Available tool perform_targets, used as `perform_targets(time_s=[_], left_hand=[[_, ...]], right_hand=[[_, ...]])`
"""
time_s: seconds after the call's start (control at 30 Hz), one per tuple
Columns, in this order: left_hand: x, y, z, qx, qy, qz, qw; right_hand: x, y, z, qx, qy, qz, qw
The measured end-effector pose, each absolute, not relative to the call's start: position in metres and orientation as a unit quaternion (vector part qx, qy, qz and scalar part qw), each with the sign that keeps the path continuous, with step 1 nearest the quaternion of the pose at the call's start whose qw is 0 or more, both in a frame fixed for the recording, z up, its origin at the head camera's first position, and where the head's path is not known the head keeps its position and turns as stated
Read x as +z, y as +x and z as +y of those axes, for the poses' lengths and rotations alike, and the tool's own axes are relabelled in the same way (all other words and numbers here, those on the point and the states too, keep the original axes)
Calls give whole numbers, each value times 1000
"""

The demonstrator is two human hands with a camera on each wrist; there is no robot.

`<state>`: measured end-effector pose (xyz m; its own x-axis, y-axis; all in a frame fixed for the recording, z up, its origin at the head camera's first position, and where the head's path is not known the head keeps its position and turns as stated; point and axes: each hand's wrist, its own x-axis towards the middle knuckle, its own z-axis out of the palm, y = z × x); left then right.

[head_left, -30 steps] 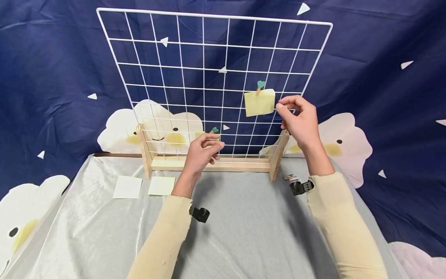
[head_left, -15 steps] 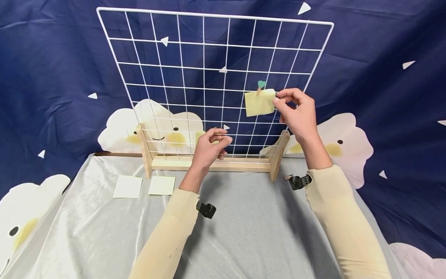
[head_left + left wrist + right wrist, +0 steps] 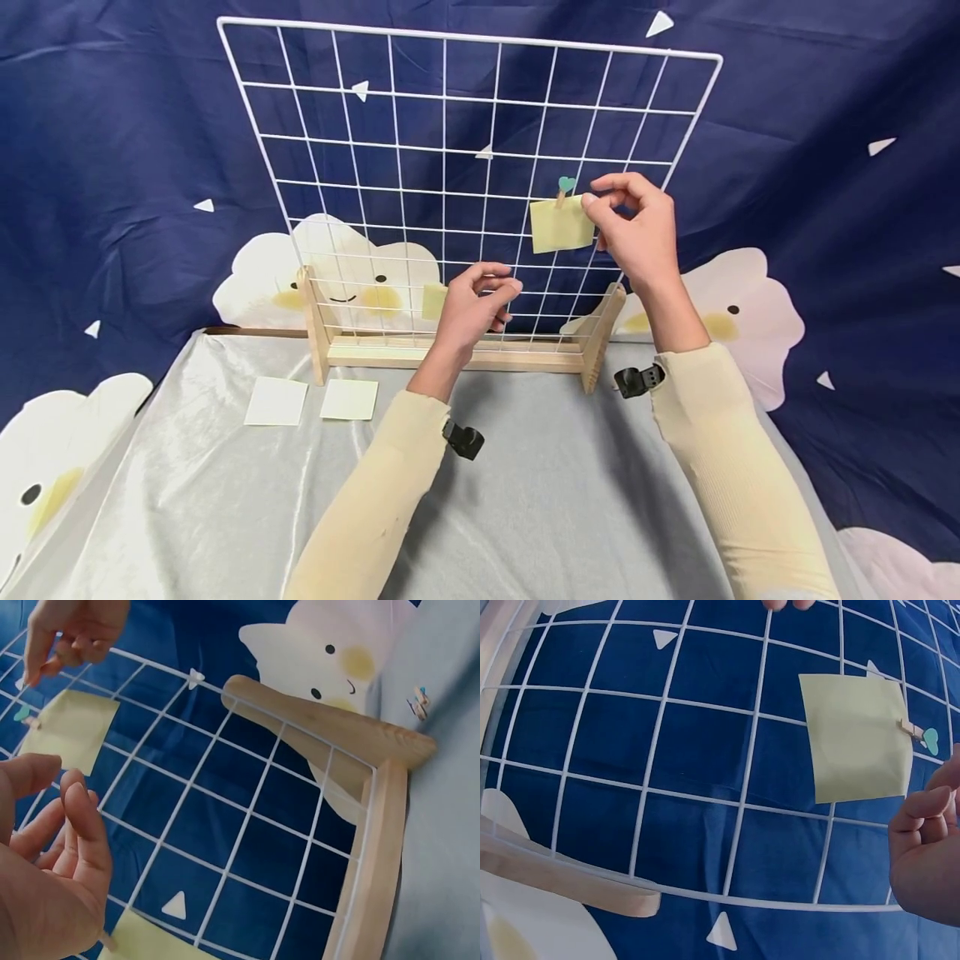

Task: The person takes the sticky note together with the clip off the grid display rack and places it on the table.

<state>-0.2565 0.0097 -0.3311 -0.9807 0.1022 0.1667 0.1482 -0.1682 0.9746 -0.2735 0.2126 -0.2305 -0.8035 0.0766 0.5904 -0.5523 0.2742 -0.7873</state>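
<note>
A pale yellow sticky note (image 3: 561, 229) hangs on the white wire grid (image 3: 471, 38), held by a small wooden clothespin with a green heart (image 3: 566, 184). Close by its upper right corner is my right hand (image 3: 641, 225), thumb and index finger apart. In the right wrist view those fingertips sit just beside the note (image 3: 855, 742). My left hand (image 3: 474, 308) hovers before the lower grid, fingers loosely bent around nothing. Behind it, partly hidden, a second yellow note (image 3: 432, 302) hangs on the grid; its clothespin (image 3: 107, 941) peeks out in the left wrist view.
Wooden feet (image 3: 603, 340) and a wooden base bar (image 3: 375, 352) support the grid. Two loose sticky notes, one white (image 3: 276, 401) and one pale yellow (image 3: 349, 400), lie on the grey cloth at left. Small clothespins (image 3: 420, 703) lie on the cloth beyond the right foot.
My right hand has moved up and left, from beside the note to its upper right corner. My left hand has drifted right and slightly up, away from the lower note.
</note>
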Motion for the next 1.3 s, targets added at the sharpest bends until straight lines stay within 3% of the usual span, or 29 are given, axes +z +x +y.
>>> perform_targets(time_s=[0.33,0.6,0.97,1.3], left_hand=[[-319,-263,29,-779,-89,-620,8],[-315,-264,38,-783,-75,-617,1],[-311,-263,44,-794,-84,-602,-10],[-308,-262,53,-794,-46,-607,2]], right_hand=[[-218,-279,202,550,182,-768,273],[-214,-282,196,428,181,-833,302],[-212,-278,187,274,159,-901,296],[-210,-279,182,220,140,-910,323]])
